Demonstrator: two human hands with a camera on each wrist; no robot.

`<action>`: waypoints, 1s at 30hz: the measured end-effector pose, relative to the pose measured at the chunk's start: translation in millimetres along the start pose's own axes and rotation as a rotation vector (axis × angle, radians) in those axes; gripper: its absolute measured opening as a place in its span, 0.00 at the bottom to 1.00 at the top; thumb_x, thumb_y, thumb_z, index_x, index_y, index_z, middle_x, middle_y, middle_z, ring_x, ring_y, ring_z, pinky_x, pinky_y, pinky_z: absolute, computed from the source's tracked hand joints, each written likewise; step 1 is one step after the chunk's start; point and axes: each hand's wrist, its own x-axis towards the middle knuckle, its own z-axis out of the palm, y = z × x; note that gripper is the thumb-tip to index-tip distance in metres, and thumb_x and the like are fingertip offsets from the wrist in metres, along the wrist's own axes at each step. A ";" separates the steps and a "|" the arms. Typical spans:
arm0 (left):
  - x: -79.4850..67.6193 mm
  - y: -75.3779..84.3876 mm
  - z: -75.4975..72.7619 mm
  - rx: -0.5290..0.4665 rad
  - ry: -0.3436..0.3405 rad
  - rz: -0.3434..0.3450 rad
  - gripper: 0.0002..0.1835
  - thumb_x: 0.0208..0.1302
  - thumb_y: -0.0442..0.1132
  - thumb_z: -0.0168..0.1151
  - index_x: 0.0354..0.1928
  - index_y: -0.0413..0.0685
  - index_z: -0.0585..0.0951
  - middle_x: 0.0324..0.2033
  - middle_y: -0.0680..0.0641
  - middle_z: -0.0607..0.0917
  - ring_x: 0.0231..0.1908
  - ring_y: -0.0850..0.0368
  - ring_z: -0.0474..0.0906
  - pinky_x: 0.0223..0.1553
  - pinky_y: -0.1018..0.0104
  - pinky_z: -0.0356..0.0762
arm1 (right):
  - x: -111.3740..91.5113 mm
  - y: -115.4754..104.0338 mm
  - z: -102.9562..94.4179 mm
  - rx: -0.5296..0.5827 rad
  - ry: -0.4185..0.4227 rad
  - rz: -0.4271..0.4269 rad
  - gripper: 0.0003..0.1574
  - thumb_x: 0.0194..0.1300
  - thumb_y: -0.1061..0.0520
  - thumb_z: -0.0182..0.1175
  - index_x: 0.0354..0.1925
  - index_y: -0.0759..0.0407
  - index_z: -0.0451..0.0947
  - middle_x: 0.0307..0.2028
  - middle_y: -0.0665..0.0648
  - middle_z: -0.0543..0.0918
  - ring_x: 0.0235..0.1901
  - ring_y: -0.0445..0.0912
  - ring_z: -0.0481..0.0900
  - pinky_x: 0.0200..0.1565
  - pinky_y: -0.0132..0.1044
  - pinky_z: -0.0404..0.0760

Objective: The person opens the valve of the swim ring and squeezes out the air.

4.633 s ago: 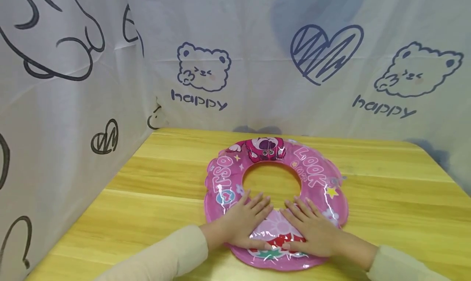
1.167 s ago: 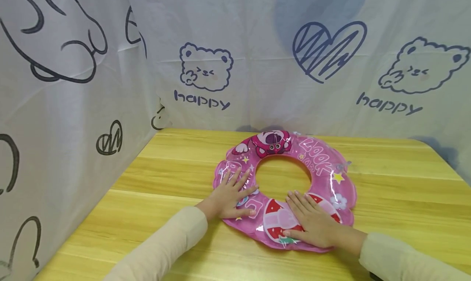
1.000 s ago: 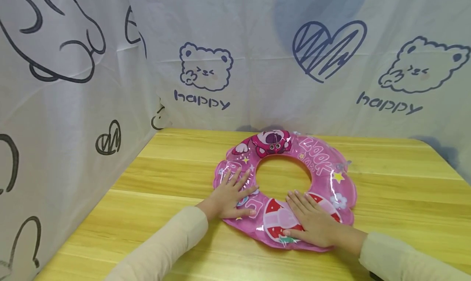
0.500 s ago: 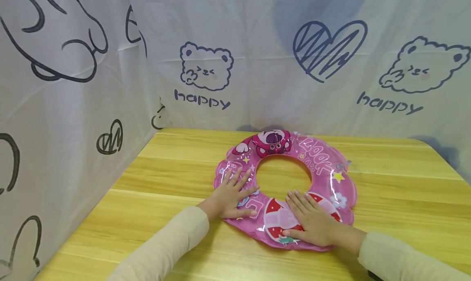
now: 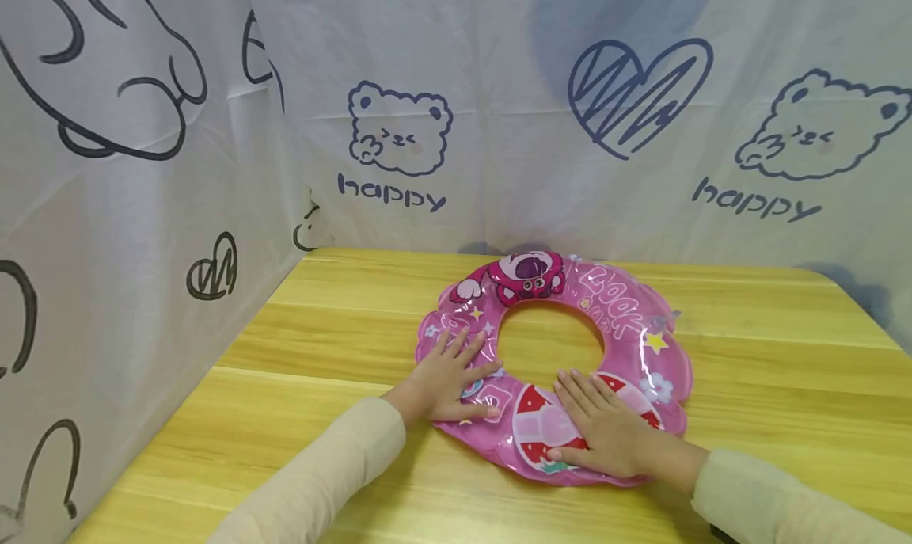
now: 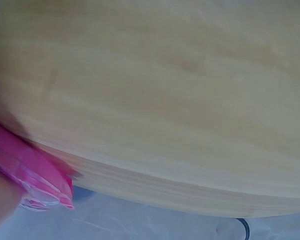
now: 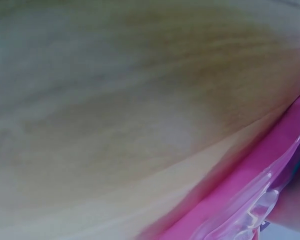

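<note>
A pink inflatable swim ring (image 5: 670, 370) lies on the wooden table, printed with a bear, lettering, stars and a strawberry picture. My left hand (image 5: 445, 378) rests on the ring's left side, its fingers spread and straight. On the near part, over the strawberry print, my right hand (image 5: 606, 425) lies flat with its fingers close together. In the left wrist view the edge of the swim ring (image 6: 32, 167) shows at the lower left beside a bit of my hand. The right wrist view has the ring's pink side (image 7: 240, 185) at the lower right.
The wooden table (image 5: 285, 417) extends around the ring on all sides. Behind it hangs a white cloth (image 5: 499, 172) with bear and heart drawings, and another cloth wall (image 5: 142, 211) runs along the left. A small clear valve (image 5: 675, 314) sticks out at the ring's right edge.
Compared with the oldest frame, the ring sits a little farther away and to the right. My left hand has moved from its near part to its left side. Over the last second, all stays still.
</note>
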 end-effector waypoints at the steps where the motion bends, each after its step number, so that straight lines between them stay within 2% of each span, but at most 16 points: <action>1: 0.0 0.2 0.0 0.003 0.000 0.000 0.40 0.58 0.75 0.38 0.70 0.70 0.54 0.73 0.42 0.44 0.71 0.38 0.36 0.70 0.43 0.34 | 0.0 -0.7 -1.3 -0.003 -0.007 0.002 0.59 0.60 0.26 0.45 0.69 0.69 0.51 0.71 0.68 0.50 0.70 0.63 0.46 0.71 0.41 0.25; 3: -0.1 0.6 -0.4 0.015 -0.002 -0.001 0.40 0.57 0.75 0.37 0.70 0.70 0.53 0.73 0.43 0.42 0.72 0.38 0.35 0.70 0.43 0.33 | 0.6 -1.8 -3.0 -0.013 -0.020 0.006 0.59 0.60 0.26 0.45 0.69 0.69 0.51 0.71 0.68 0.50 0.71 0.63 0.46 0.71 0.51 0.37; 4: -0.2 1.0 -0.8 0.023 -0.003 0.000 0.41 0.57 0.76 0.37 0.70 0.70 0.53 0.73 0.43 0.42 0.72 0.38 0.35 0.70 0.43 0.33 | 0.9 -1.9 -3.1 -0.023 -0.028 0.011 0.59 0.60 0.25 0.45 0.69 0.69 0.50 0.71 0.68 0.50 0.71 0.62 0.46 0.71 0.51 0.37; 5: -0.3 1.2 -1.1 0.036 -0.005 0.000 0.41 0.57 0.76 0.37 0.71 0.70 0.53 0.73 0.43 0.42 0.72 0.38 0.35 0.70 0.43 0.33 | 1.2 -1.7 -2.6 -0.035 -0.028 0.011 0.59 0.60 0.25 0.45 0.69 0.69 0.51 0.71 0.68 0.50 0.71 0.62 0.46 0.72 0.50 0.34; 7: -0.6 1.9 -2.0 0.067 -0.007 -0.001 0.42 0.56 0.77 0.36 0.71 0.70 0.53 0.73 0.43 0.42 0.72 0.38 0.36 0.70 0.42 0.34 | 1.6 -1.2 -1.1 -0.055 -0.023 0.010 0.59 0.60 0.25 0.45 0.69 0.69 0.52 0.71 0.67 0.51 0.71 0.62 0.47 0.70 0.40 0.22; 10: -1.3 2.9 -3.4 0.110 -0.011 -0.007 0.43 0.55 0.78 0.35 0.71 0.70 0.52 0.73 0.43 0.42 0.72 0.38 0.37 0.70 0.42 0.35 | 2.0 -0.1 1.4 -0.055 -0.013 0.005 0.59 0.59 0.24 0.44 0.69 0.68 0.52 0.71 0.67 0.51 0.70 0.62 0.47 0.62 0.26 0.12; 12: -1.7 3.2 -4.0 0.125 -0.011 -0.012 0.43 0.55 0.78 0.35 0.71 0.70 0.52 0.73 0.43 0.42 0.72 0.38 0.37 0.70 0.42 0.35 | 2.0 -0.3 1.5 -0.039 -0.007 -0.002 0.59 0.59 0.25 0.45 0.68 0.69 0.52 0.71 0.68 0.51 0.70 0.62 0.48 0.66 0.31 0.15; 15: -2.3 1.9 -3.9 0.125 -0.011 -0.020 0.44 0.55 0.78 0.34 0.71 0.70 0.51 0.73 0.43 0.41 0.72 0.38 0.36 0.70 0.43 0.34 | 2.0 -1.1 0.0 -0.004 -0.010 -0.006 0.60 0.59 0.25 0.46 0.68 0.70 0.52 0.70 0.69 0.51 0.70 0.63 0.47 0.72 0.48 0.31; 17: -2.4 0.4 -4.7 0.101 0.005 -0.017 0.44 0.55 0.78 0.35 0.71 0.69 0.51 0.73 0.43 0.40 0.72 0.38 0.35 0.70 0.43 0.33 | 1.1 -1.4 -1.8 0.009 -0.017 -0.006 0.60 0.59 0.26 0.47 0.68 0.70 0.51 0.70 0.69 0.51 0.70 0.64 0.47 0.70 0.56 0.42; 19: -2.9 -2.0 -5.4 0.069 0.033 -0.009 0.45 0.54 0.78 0.38 0.71 0.67 0.53 0.73 0.42 0.41 0.72 0.38 0.35 0.70 0.43 0.33 | 0.3 -1.5 -3.1 0.020 -0.029 0.000 0.60 0.59 0.25 0.47 0.69 0.70 0.50 0.71 0.69 0.50 0.70 0.64 0.46 0.68 0.60 0.47; 22: -4.5 -5.3 -8.0 0.029 0.084 0.013 0.47 0.54 0.77 0.42 0.72 0.61 0.54 0.73 0.40 0.42 0.72 0.38 0.36 0.70 0.42 0.34 | -1.0 -1.7 -4.3 0.038 -0.043 0.008 0.60 0.58 0.26 0.48 0.69 0.69 0.50 0.71 0.68 0.48 0.71 0.63 0.45 0.68 0.60 0.46; 25: -7.2 -5.7 -12.6 0.036 0.131 0.041 0.50 0.54 0.76 0.44 0.72 0.53 0.53 0.73 0.39 0.44 0.72 0.38 0.38 0.70 0.42 0.36 | -1.8 -1.4 -5.0 0.055 -0.048 0.007 0.60 0.58 0.26 0.49 0.69 0.69 0.50 0.71 0.68 0.48 0.71 0.63 0.44 0.68 0.60 0.46; 30: -11.9 8.7 -26.5 0.052 0.179 0.148 0.45 0.61 0.67 0.45 0.71 0.44 0.55 0.72 0.41 0.48 0.72 0.41 0.41 0.71 0.45 0.40 | -2.0 0.7 -6.2 0.067 -0.058 0.004 0.60 0.58 0.26 0.49 0.69 0.68 0.50 0.71 0.67 0.48 0.71 0.62 0.44 0.69 0.59 0.44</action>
